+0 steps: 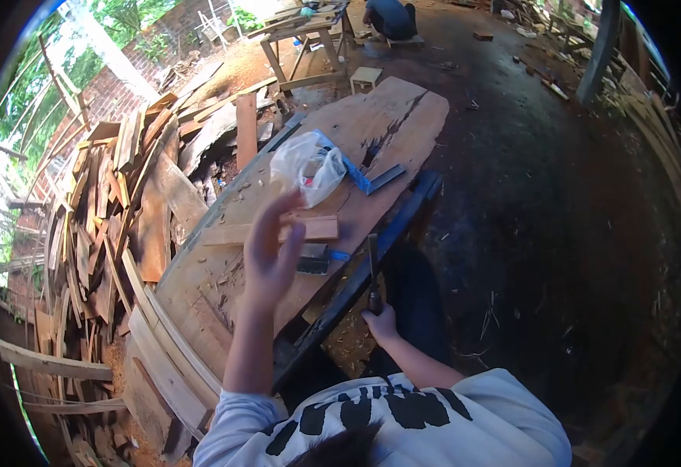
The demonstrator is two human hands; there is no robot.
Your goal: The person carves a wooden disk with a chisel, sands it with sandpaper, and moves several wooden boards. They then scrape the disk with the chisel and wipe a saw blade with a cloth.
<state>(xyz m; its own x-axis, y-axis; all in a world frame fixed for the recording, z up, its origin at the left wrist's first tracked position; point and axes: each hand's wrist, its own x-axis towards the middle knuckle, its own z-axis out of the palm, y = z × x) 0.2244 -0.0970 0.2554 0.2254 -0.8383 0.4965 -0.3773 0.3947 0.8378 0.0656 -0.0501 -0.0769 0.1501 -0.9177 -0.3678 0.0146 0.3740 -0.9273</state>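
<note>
My right hand (381,323) is wrapped around the dark handle of a chisel (372,261), whose blade points up beside the workbench edge. My left hand (272,253) is raised over the bench, fingers stretched and thumb apart, slightly blurred, with nothing visible in it. Behind it lies a piece of wood (321,228), partly hidden by the fingers. Just right of the hand a dark, flat block (312,265) rests near a small blue piece (339,255). Farther up the bench sit a white plastic bag (297,167) and a blue try square (365,182).
The broad plank bench top (410,105) has a cracked far end. Scrap timber (149,226) is heaped along the left. Farther off stand a wooden table (301,35) and a small stool (366,78), with a crouching person (391,19) nearby. Dark floor (527,233) stretches right.
</note>
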